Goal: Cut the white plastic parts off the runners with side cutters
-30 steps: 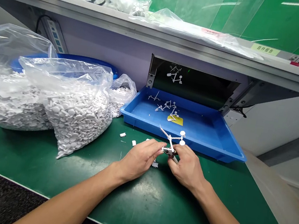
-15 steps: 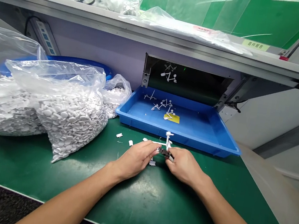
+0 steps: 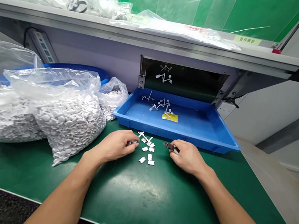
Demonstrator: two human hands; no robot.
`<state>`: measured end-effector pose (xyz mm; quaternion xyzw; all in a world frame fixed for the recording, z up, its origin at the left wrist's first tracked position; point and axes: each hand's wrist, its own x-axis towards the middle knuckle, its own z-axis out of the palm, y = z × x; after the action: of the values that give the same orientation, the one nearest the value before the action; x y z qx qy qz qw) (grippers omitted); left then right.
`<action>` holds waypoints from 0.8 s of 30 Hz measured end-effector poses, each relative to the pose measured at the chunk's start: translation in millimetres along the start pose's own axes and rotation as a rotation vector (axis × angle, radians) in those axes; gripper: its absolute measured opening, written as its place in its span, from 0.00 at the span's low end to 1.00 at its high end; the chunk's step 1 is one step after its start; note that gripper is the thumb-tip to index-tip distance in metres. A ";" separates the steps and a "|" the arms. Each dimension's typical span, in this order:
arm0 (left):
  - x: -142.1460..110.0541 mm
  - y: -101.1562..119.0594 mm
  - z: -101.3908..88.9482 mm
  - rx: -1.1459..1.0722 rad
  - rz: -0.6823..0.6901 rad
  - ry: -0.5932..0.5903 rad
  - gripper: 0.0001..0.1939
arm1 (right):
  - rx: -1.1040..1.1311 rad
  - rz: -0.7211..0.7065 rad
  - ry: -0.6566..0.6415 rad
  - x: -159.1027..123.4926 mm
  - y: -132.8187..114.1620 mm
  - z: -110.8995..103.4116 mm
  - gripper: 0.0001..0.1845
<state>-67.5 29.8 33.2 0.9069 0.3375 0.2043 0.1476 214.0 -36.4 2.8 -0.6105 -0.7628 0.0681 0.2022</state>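
My right hand (image 3: 187, 157) grips small flush cutters (image 3: 170, 147) with dark jaws and a pale handle. My left hand (image 3: 113, 146) rests on the green mat (image 3: 127, 187), its fingertips pinched on a small white plastic piece (image 3: 132, 142). Between my hands lies a white plastic runner (image 3: 143, 136), and several small white moulded pieces (image 3: 147, 154) sit on the mat next to it. Neither hand touches the pieces on the mat.
Behind my hands stands a blue tray (image 3: 176, 133) holding white runners and a yellow label. Above it, runners hang in a dark machine opening (image 3: 182, 80). Bulging plastic bags of white discs (image 3: 68, 126) fill the left of the bench, below a metal shelf (image 3: 138, 35).
My hands have moved apart, with the cutters going right. The white runner no longer stands up between my hands and now lies on the mat, with more small pieces about it.
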 end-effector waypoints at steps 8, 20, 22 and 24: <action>6.6 0.0 12.0 0.051 0.012 0.092 0.12 | -0.009 -0.001 0.011 -0.1 2.1 7.4 0.06; 37.7 23.4 18.0 0.224 0.151 0.087 0.10 | 0.037 0.003 0.102 3.4 4.0 9.4 0.07; 38.9 27.7 6.9 0.048 0.092 0.219 0.10 | 0.159 0.035 0.153 4.4 -0.7 9.1 0.07; 40.9 35.7 3.3 -0.241 -0.039 0.325 0.11 | 0.353 0.084 0.191 4.8 -8.8 7.6 0.08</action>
<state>-18.1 30.9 55.9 0.8311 0.3473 0.3841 0.2028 202.3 -32.9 0.0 -0.6006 -0.6901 0.1510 0.3746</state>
